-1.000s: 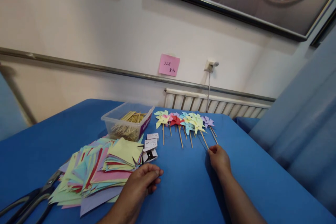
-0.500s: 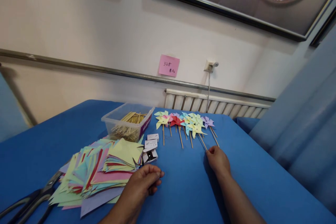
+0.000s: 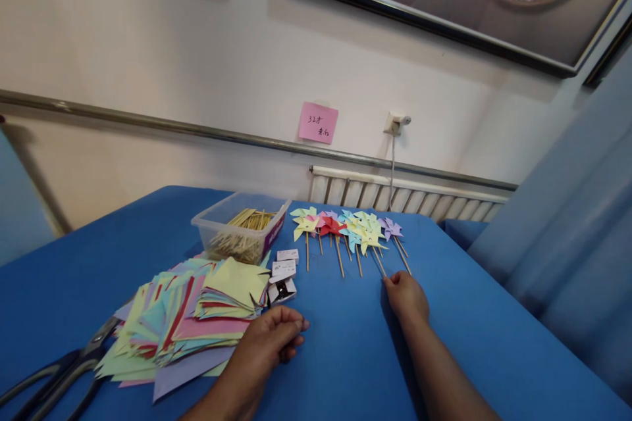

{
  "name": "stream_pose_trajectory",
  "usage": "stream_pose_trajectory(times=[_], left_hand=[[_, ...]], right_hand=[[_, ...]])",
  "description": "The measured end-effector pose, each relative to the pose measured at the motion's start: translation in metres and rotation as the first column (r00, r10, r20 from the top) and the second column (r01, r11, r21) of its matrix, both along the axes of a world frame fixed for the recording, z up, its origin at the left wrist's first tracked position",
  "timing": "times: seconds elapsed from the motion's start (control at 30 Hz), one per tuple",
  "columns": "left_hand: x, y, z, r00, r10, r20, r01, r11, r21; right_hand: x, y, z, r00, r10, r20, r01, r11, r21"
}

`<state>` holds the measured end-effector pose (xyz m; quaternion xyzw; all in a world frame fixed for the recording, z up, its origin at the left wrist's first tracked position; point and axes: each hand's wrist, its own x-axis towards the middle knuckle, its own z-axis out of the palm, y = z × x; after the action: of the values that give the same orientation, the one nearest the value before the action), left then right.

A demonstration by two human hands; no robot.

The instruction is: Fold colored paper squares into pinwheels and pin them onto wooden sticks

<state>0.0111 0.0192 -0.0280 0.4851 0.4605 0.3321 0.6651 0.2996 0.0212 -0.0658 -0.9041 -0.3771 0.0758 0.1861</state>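
My right hand (image 3: 407, 296) pinches the lower end of a thin wooden stick, which carries a yellow paper pinwheel (image 3: 370, 239). That pinwheel lies among several others at the table's far side, including a red pinwheel (image 3: 330, 226) and a purple pinwheel (image 3: 390, 229). Over the blue table, my left hand (image 3: 276, 337) has its fingers curled and thumb pressed to the forefinger; whatever it may hold is too small or hidden to tell. Beside it on the left is a pile of cut coloured paper squares (image 3: 197, 322).
A clear plastic box (image 3: 211, 237) of wooden sticks (image 3: 251, 220) stands behind the paper. Several small white boxes (image 3: 283, 269) sit next to it, the nearest one open. Large dark-handled scissors (image 3: 81, 356) lie at the left. A radiator (image 3: 375, 192) runs along the wall behind the blue-covered table (image 3: 340, 329).
My right hand has shifted slightly left and away from me, and the yellow pinwheel has slid a little further in among the others. My left hand has hardly moved.
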Motion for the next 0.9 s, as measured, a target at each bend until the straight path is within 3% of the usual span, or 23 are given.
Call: stream_pose_trajectory(times=[0.9], left_hand=[[0.001, 0.003, -0.010, 0.998, -0.061, -0.034, 0.060, 0.998, -0.027]], right_hand=[[-0.004, -0.002, 0.004, 0.999, 0.033, -0.006, -0.033, 0.999, 0.006]])
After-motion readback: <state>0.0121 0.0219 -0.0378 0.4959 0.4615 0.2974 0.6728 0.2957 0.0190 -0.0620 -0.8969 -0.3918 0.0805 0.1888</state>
